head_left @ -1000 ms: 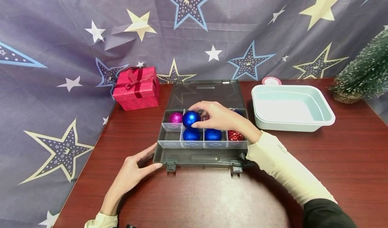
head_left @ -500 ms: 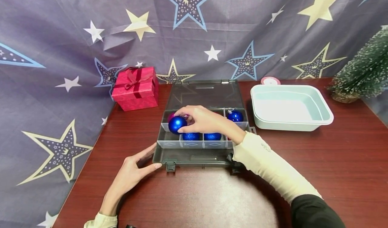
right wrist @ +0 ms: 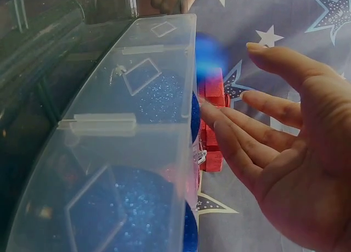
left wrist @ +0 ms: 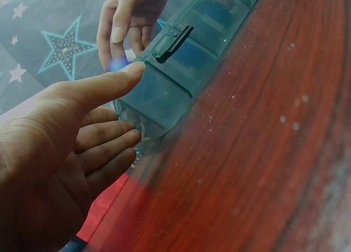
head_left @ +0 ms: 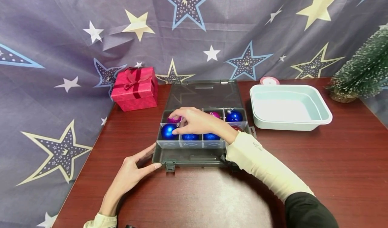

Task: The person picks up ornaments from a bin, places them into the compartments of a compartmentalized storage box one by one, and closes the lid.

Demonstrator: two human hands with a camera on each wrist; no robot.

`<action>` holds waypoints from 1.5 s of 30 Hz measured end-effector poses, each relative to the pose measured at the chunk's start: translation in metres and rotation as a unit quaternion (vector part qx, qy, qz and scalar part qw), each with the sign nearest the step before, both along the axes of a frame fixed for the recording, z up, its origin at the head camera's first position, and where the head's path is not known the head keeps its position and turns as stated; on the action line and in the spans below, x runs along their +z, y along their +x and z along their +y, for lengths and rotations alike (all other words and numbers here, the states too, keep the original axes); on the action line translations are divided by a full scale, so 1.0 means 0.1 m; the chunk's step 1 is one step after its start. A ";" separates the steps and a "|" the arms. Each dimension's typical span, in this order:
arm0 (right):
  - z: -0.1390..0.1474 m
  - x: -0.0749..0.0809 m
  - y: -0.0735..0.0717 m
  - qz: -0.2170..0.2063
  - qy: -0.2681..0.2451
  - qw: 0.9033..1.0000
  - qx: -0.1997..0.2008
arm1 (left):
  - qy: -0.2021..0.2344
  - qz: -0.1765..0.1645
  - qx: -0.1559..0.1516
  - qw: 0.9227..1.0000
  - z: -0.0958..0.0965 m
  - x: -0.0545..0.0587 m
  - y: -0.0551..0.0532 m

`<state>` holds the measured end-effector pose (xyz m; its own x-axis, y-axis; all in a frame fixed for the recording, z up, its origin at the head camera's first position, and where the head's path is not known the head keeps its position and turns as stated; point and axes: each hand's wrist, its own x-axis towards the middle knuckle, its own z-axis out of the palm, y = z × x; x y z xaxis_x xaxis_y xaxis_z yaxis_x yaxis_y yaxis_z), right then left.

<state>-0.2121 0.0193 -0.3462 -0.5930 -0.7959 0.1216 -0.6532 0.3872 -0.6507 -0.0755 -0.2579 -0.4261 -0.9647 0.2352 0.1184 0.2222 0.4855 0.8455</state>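
A dark see-through divider case (head_left: 203, 156) lies open on the table, holding Christmas baubles in its compartments. The matte blue bauble (head_left: 169, 131) sits in the front left compartment. Just over it is my right hand (head_left: 195, 121), thumb and fingers spread apart, the thumb tip at the bauble's right side. Glittery blue baubles (head_left: 190, 137) fill the compartments beside it, partly under the hand. Behind are a magenta bauble (head_left: 173, 119) and a shiny blue one (head_left: 234, 116). My left hand (left wrist: 98, 126) touches the case's front left corner with thumb and fingers extended.
A pale mint tray (head_left: 291, 124) stands right of the case, with a ribbon roll (head_left: 269, 80) behind it. At the back left is a red gift box (head_left: 134, 90). A small frosted Christmas tree (head_left: 360, 69) stands far right, before a starry cloth backdrop (head_left: 194, 46).
My right hand has carried the matte blue bauble left and toward me, down into the front left compartment, and its fingers have come off it. The left hand has stayed put.
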 end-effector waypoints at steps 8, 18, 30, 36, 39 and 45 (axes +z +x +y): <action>0.08 0.01 -0.01 -0.016 -0.004 1.000 -0.005 | -0.006 0.000 0.002 1.000 0.00 0.02 0.01; 0.42 0.07 -0.05 -0.010 -0.026 0.999 -0.040 | -0.009 0.001 0.001 1.000 0.01 0.02 0.00; 1.09 0.17 -0.21 -0.033 -0.036 0.981 -0.189 | -0.090 -0.016 -0.021 0.996 -0.07 0.27 -0.17; 1.34 0.18 -0.33 -0.062 -0.058 0.957 -0.278 | -0.111 -0.007 -0.011 0.994 -0.12 0.44 -0.55; 1.44 0.18 -0.38 -0.090 -0.072 0.943 -0.311 | -0.085 -0.010 0.003 0.996 -0.14 0.51 -0.78; 1.50 0.16 -0.51 -0.145 -0.097 0.919 -0.353 | 0.056 -0.063 -0.016 0.996 -0.09 0.60 -1.25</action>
<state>-0.2629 0.1697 -0.3303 -0.9832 -0.1807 -0.0239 -0.0720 0.5057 -0.8597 -0.2007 -0.2673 -0.3661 -0.9660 0.2575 0.0237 0.1240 0.3810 0.9162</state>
